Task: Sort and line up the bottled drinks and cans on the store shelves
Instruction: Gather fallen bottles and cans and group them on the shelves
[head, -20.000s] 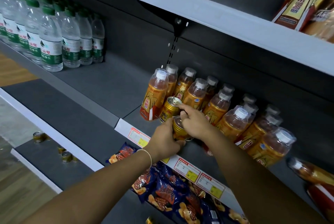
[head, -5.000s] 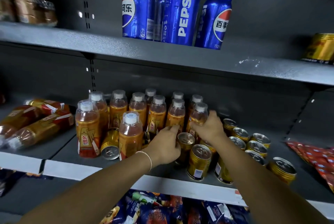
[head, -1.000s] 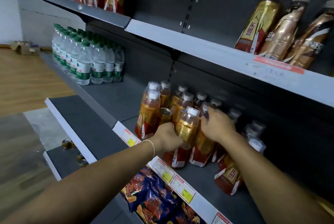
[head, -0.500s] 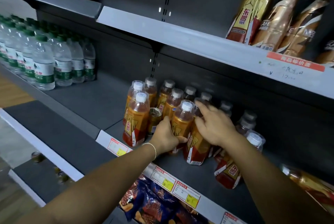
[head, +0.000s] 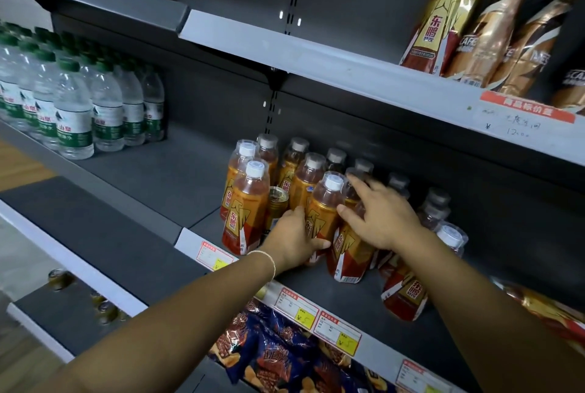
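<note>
Several small orange energy-drink bottles (head: 248, 209) with white caps stand bunched on the grey middle shelf (head: 177, 183). A gold can (head: 277, 202) stands wedged among the front bottles. My left hand (head: 294, 239) grips the lower part of one front bottle (head: 324, 212), thumb round its base. My right hand (head: 380, 215) lies on the neighbouring bottle (head: 348, 253), fingers spread and reaching to the bottles behind. Further right another orange bottle (head: 406, 294) leans, partly hidden by my right forearm.
Green-capped water bottles (head: 74, 117) fill the shelf's left end, with a bare stretch between them and the orange bottles. Gold and brown bottles (head: 443, 15) lean on the upper shelf. Snack bags (head: 275, 351) lie below; loose cans (head: 58, 275) sit on a low left shelf.
The camera has moved in a little closer. My left hand still holds the same front bottle and my right hand's fingers have spread wider over the bottles.
</note>
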The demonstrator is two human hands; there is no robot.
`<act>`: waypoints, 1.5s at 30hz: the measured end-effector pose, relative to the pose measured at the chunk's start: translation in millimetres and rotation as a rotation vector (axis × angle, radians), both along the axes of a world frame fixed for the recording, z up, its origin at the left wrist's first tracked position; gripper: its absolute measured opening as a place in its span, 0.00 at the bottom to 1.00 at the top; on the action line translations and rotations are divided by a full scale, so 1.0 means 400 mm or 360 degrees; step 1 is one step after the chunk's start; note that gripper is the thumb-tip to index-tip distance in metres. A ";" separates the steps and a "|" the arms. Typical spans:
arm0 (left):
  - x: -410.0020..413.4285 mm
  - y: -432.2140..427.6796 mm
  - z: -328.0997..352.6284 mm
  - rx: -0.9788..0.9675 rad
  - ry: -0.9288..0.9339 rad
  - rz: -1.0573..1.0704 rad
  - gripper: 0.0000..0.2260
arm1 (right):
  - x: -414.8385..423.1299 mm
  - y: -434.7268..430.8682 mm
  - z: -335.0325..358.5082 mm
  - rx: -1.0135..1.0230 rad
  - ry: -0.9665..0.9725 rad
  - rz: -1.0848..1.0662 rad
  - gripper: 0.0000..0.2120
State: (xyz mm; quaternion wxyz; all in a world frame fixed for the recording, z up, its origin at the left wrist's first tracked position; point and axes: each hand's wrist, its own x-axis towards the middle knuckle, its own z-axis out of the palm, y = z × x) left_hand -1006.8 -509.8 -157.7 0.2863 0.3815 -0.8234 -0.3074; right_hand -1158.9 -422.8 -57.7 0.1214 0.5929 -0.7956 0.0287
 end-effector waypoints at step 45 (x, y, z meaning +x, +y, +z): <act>0.184 -0.022 0.005 -0.1887 -0.2205 -0.0233 0.17 | 0.099 -0.071 -0.003 -0.0068 0.0335 0.0037 0.47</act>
